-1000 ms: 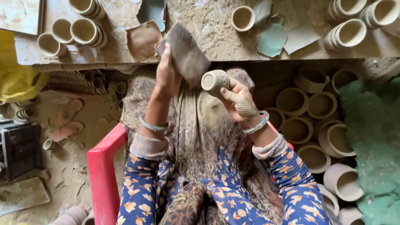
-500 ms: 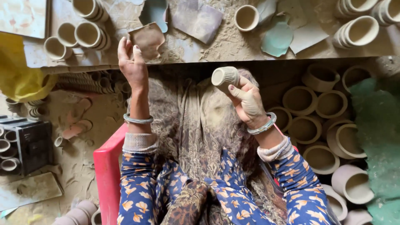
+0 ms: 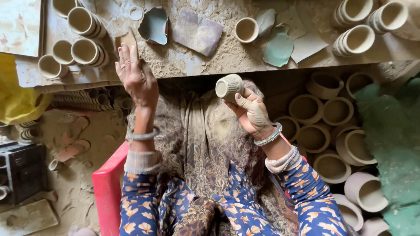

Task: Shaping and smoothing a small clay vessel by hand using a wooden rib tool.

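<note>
My right hand is closed around a small pale clay cup, held on its side over my lap with its mouth facing left. My left hand is raised at the front edge of the dusty work table. Its fingers pinch a small brown abrasive sheet that stands up on edge. A grey-purple abrasive sheet lies flat on the table, apart from both hands. A patterned cloth covers my lap.
Stacks of clay cups stand at the table's left and right ends, with one single cup and blue-green shards between. Larger clay pots crowd the floor at right. A red plastic seat, a yellow bag and a dark box are at left.
My left hand let go of the grey-purple sheet, which now lies on the table, then moved left and took the brown sheet. My right hand kept the cup, shifting slightly.
</note>
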